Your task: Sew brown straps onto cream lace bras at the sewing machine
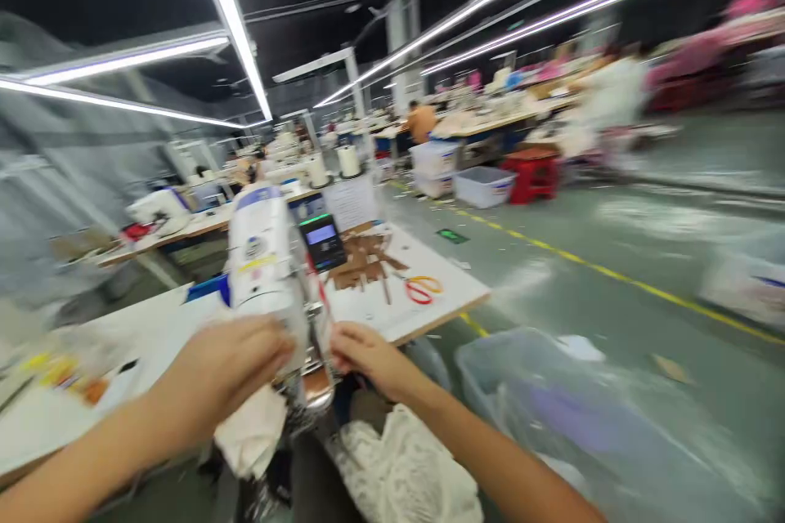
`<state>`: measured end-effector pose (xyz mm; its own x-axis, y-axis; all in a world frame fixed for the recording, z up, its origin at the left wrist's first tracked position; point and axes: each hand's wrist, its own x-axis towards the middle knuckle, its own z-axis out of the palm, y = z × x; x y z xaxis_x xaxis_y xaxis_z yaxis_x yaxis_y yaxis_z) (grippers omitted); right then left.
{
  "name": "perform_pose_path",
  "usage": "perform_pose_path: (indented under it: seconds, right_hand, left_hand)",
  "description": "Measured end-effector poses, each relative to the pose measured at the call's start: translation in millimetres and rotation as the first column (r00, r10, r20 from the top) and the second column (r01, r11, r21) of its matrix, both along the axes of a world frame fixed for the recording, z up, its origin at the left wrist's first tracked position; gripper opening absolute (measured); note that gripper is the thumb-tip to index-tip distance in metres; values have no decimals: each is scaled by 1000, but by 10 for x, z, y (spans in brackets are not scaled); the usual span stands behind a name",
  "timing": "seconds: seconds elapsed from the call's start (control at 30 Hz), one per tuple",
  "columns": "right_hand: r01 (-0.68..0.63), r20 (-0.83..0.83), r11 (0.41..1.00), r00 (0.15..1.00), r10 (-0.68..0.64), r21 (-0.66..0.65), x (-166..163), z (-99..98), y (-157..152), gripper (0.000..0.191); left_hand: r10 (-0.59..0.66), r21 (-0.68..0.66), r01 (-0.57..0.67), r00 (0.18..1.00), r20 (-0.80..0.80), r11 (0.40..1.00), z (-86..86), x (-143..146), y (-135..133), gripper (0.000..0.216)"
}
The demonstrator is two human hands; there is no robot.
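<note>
A white sewing machine (261,249) stands right before me, its metal needle end (316,368) pointing toward me. On the left side of that end is my left hand (242,355), blurred, with its fingers bent and pressed together. My right hand (361,351) is on the other side, thumb and fingers pinched close to the metal parts. What either hand holds is too blurred or hidden to make out. Pale cloth (254,429) hangs below my left hand. White lacy fabric (408,470) lies lower down, beneath my right forearm.
On the white table (454,286) lie brown fabric strips (361,257) and red-and-orange-handled scissors (423,288), by a small lit control screen (322,237). Thread cones (348,162) stand behind. A clear plastic bin (509,351) is on the floor at right; a red stool (532,172) stands farther off.
</note>
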<state>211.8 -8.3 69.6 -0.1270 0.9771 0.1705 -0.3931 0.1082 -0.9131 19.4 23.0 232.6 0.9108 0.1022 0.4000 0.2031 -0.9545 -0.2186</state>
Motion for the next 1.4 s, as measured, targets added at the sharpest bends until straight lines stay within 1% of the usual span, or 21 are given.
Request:
perform_pose_path:
  seconds: [0.07, 0.13, 0.2, 0.27, 0.33, 0.43, 0.57, 0.67, 0.73, 0.77, 0.83, 0.9, 0.93, 1.0, 1.07, 1.13, 1.2, 1.23, 1.3, 1.33, 1.4]
  right_hand:
    - [26, 68, 999, 997, -23, -32, 82, -116, 55, 50]
    - [9, 110, 999, 994, -3, -52, 107, -222, 92, 53]
    - [-1, 138, 998, 990, 9, -56, 106, -316, 78, 54]
    - [14, 159, 998, 987, -4, -56, 115, -402, 49, 54]
    - [38, 185, 997, 982, -24, -73, 151, -481, 28, 53]
    - [73, 212, 989, 976, -44, -128, 244, -579, -4, 54]
    - [104, 173, 975, 983, -70, -194, 368, -694, -64, 59]
    - [91, 126, 965, 990, -62, -247, 419, -758, -99, 61]
    - [80, 95, 967, 994, -59, -243, 421, -752, -114, 58]
    - [71, 82, 971, 995, -54, -228, 410, -726, -118, 56]
    - [36, 52, 982, 998, -27, -184, 358, -617, -123, 53]
    - [-42, -14, 992, 999, 41, -122, 269, -445, -124, 51]
    - [-101, -60, 991, 994, 96, -83, 215, -346, -122, 53]
    - [-227, -155, 974, 962, 225, 1, 102, -155, -111, 57]
    - [-300, -202, 952, 931, 305, 53, -2, -27, -76, 53]
    - [-294, -215, 955, 931, 295, 38, -88, -13, 3, 45]
    - [-237, -194, 971, 954, 227, -27, -161, -127, 140, 45]
    - [-197, -175, 978, 967, 183, -65, -196, -222, 229, 47]
    - [-89, -114, 988, 991, 75, -127, -263, -455, 435, 50]
    - [-31, -81, 988, 996, 19, -148, -293, -576, 539, 50]
    - [62, -33, 981, 997, -69, -182, -336, -792, 709, 48]
  left_hand:
    - [113, 73, -107, 990, -90, 992, 187, -138, 200, 23]
    - [186, 170, -163, 974, -129, 972, 360, -141, 397, 22]
    - [196, 219, -153, 962, -191, 964, 482, -30, 529, 21]
    - [178, 230, -114, 944, -278, 966, 547, 131, 585, 20]
    - [176, 252, -87, 918, -356, 964, 575, 286, 592, 21]
    - [217, 306, -75, 860, -462, 949, 586, 462, 589, 21]
    - [239, 383, -5, 789, -566, 924, 568, 593, 652, 21]
    - [163, 400, 93, 813, -560, 912, 533, 578, 687, 29]
    - [84, 366, 117, 868, -489, 923, 492, 505, 629, 28]
    - [53, 324, 100, 900, -432, 941, 457, 455, 558, 25]
    - [47, 172, 4, 955, -292, 985, 330, 347, 325, 20]
    - [83, -54, -96, 976, -199, 994, 90, 257, -1, 20]
    - [85, -158, -118, 976, -203, 980, -79, 226, -173, 20]
    - [15, -320, -111, 958, -287, 941, -502, 193, -472, 16]
    - [-53, -383, -84, 941, -334, 920, -968, 185, -655, 8]
    - [-70, -446, -93, 940, -335, 890, -1372, 182, -722, 7]
    - [-41, -496, -128, 948, -315, 859, -1628, 171, -724, 7]
    - [-25, -504, -121, 961, -275, 855, -1688, 162, -717, 6]
    - [4, -461, -73, 989, -149, 885, -1685, 140, -708, 2]
    - [27, -404, -54, 997, -74, 913, -1637, 131, -704, 5]
    - [107, -252, -90, 993, 53, 963, -1504, 129, -684, 17]
